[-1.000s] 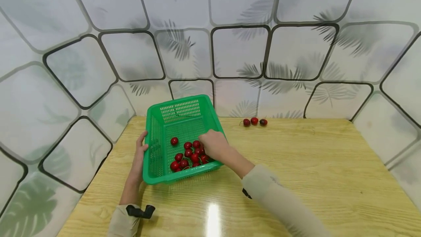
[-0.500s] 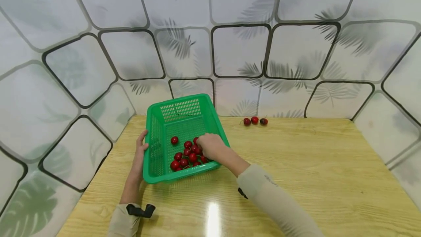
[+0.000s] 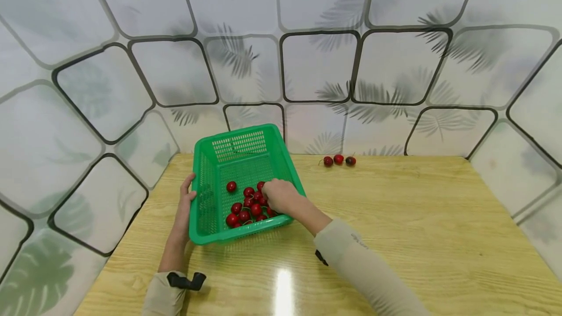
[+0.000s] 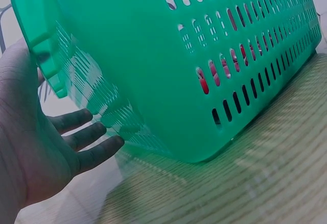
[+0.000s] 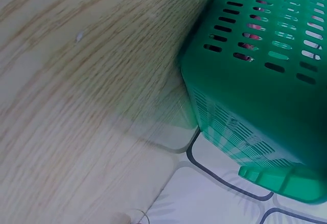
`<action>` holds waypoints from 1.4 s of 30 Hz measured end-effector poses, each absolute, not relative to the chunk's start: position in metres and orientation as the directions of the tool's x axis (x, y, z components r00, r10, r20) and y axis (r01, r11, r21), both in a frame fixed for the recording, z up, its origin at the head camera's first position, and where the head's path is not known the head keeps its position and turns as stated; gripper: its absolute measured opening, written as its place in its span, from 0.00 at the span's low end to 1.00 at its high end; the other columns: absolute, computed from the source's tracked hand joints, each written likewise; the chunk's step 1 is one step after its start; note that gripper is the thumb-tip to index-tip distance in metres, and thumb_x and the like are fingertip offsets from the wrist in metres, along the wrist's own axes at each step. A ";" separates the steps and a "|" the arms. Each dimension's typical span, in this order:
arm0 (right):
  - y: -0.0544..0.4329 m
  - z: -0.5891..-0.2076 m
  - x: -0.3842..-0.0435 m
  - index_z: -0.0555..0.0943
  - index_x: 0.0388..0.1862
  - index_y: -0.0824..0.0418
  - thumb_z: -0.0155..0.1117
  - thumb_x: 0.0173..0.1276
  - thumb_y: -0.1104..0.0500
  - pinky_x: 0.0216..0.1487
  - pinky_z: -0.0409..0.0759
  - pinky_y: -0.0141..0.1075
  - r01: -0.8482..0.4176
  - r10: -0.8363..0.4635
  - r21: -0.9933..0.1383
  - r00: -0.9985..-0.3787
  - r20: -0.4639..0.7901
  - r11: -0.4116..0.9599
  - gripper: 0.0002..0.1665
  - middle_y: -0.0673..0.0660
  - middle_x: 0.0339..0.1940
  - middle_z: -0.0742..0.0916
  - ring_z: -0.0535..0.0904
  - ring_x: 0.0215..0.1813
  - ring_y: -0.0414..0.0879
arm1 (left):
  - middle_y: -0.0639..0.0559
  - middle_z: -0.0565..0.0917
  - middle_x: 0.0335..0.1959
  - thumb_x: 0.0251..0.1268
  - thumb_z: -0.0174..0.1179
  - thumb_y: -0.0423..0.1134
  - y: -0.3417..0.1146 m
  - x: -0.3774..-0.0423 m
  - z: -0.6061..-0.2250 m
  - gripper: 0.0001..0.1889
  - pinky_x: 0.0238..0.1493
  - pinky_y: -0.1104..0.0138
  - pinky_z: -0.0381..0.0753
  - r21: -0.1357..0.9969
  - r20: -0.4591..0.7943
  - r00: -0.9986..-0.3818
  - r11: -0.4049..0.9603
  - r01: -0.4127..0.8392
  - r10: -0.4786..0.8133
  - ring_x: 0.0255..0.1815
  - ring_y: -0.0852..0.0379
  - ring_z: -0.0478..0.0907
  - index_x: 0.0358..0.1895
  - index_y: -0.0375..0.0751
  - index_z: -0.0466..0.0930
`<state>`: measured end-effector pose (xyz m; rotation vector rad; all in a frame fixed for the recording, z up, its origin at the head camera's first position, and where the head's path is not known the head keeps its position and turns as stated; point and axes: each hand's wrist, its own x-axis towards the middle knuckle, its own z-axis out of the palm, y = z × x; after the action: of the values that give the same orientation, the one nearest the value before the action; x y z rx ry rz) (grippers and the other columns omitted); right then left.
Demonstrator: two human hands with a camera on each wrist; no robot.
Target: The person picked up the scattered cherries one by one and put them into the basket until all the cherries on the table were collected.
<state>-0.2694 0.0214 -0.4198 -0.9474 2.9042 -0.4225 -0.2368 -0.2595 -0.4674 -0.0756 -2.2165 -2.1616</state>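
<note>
A green plastic basket (image 3: 203, 208) with slotted walls stands on the wooden table, left of centre. My left hand (image 3: 183, 199) holds its left side at the rim; in the left wrist view several fingers (image 4: 87, 137) extend beneath the rim along the outer wall. Shiny red cherries (image 3: 244, 215), some with green stems, lie bunched at the basket's near right, and a single cherry (image 3: 231, 187) sits apart. My right hand (image 3: 284, 196) reaches over the right wall into the bunch. Its fingertips are hidden, so whether they pinch a cherry does not show.
Several patterned wall panels enclose the table (image 3: 395, 218) at the back and sides. Near its back edge, right of the basket, three dark red cherries (image 3: 338, 159) lie in a row.
My right hand has shifted slightly down within the basket and then stays nearly still. Some cherries beside it have moved a little. The left hand and basket keep their place.
</note>
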 end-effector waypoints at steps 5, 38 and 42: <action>0.021 -0.418 -0.268 0.74 0.16 0.55 0.58 0.64 0.72 0.23 0.65 0.32 -0.570 -0.593 -0.280 -0.805 0.007 0.772 0.20 0.47 0.17 0.73 0.65 0.23 0.41 | 0.52 0.39 0.80 0.80 0.30 0.44 -0.260 -0.236 -0.466 0.30 0.54 0.70 0.67 0.997 0.067 -0.998 0.027 0.068 0.005 0.68 0.49 0.53 0.81 0.57 0.37; 0.024 -0.418 -0.266 0.86 0.37 0.59 0.61 0.70 0.63 0.33 0.77 0.35 -0.633 -0.540 -0.355 -0.773 0.332 0.688 0.07 0.51 0.32 0.85 0.79 0.33 0.42 | 0.49 0.39 0.80 0.80 0.31 0.45 -0.260 -0.236 -0.465 0.30 0.50 0.71 0.72 0.998 0.045 -0.999 0.034 0.045 0.004 0.66 0.47 0.57 0.81 0.58 0.37; 0.026 -0.417 -0.264 0.86 0.38 0.58 0.60 0.71 0.63 0.31 0.76 0.33 -0.644 -0.516 -0.384 -0.763 0.390 0.662 0.07 0.51 0.33 0.84 0.78 0.31 0.42 | 0.48 0.39 0.80 0.80 0.31 0.44 -0.259 -0.236 -0.465 0.30 0.49 0.71 0.72 0.998 0.050 -0.999 0.026 0.050 -0.001 0.63 0.50 0.58 0.81 0.56 0.38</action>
<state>-0.2643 0.0258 -0.4170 -1.0978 3.0869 -0.8779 -0.2357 -0.2587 -0.4651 -0.0530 -2.2230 -2.1667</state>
